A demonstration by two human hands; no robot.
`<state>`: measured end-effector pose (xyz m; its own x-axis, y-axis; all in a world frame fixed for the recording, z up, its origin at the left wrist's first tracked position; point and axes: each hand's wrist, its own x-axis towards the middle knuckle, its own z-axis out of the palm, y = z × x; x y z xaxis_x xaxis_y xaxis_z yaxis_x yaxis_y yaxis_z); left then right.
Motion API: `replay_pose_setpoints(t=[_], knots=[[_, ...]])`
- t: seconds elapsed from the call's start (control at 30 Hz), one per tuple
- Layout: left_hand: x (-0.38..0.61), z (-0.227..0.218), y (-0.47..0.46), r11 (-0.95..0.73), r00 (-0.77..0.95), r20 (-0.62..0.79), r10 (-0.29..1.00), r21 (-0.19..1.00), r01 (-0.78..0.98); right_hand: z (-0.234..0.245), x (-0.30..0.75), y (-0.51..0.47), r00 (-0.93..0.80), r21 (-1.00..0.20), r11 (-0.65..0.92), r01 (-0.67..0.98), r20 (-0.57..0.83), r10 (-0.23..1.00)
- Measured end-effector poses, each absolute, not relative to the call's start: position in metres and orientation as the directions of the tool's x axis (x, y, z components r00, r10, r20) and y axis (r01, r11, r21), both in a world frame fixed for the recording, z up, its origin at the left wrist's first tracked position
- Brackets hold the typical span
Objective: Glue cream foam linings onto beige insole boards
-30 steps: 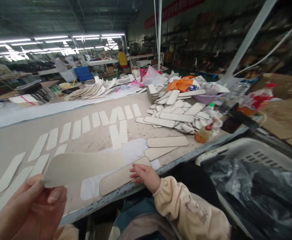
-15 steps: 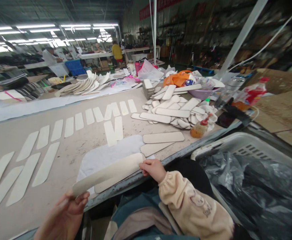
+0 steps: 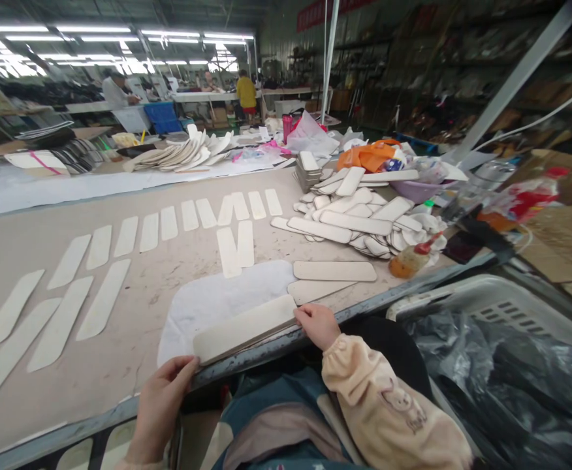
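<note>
A long cream insole-shaped strip [image 3: 245, 326] lies on top of another one at the table's near edge, partly on a white cloth pad [image 3: 217, 297]. My left hand [image 3: 166, 399] touches the strip's left end with its fingertips, fingers stretched out. My right hand [image 3: 318, 324] holds the strip's right end, fingers curled on it. Two more cream strips [image 3: 333, 271] lie just beyond my right hand.
Rows of white strips [image 3: 168, 225] lie spread over the beige table [image 3: 31, 228]. A heap of cream pieces [image 3: 359, 219] and a glue bottle [image 3: 413, 258] sit at the right. A white basket lined with a black bag [image 3: 501, 365] stands beside me. People work at far tables.
My left hand carried a cream strip from up in the air down onto the strip at the table edge. My right hand stayed at that strip's right end.
</note>
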<state>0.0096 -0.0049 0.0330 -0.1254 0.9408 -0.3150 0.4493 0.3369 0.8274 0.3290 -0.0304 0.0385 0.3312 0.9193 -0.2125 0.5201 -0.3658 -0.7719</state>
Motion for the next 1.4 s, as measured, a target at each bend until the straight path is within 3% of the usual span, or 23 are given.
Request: replay_pose_setpoints(t=[0.2,0.6,1.07,1.4], knots=[[0.010,0.027,0.004,0.300,-0.049,-0.333,0.942,0.765,0.569,0.033,0.329,-0.025,0.317,-0.637,-0.344,0.690,-0.161,0.935],[0.013,0.033,0.010,0.297,-0.034,-0.349,0.937,0.738,0.606,0.025,0.333,-0.023,0.269,-0.528,-0.314,0.789,-0.164,0.949],[0.008,0.032,0.016,0.208,-0.002,-0.320,0.947,0.611,0.764,0.025,0.334,-0.023,0.270,-0.527,-0.341,0.779,-0.209,0.940],[0.015,0.046,0.022,0.170,0.000,-0.394,0.919,0.397,0.902,0.028,0.331,-0.022,0.291,-0.557,-0.333,0.761,-0.166,0.942]])
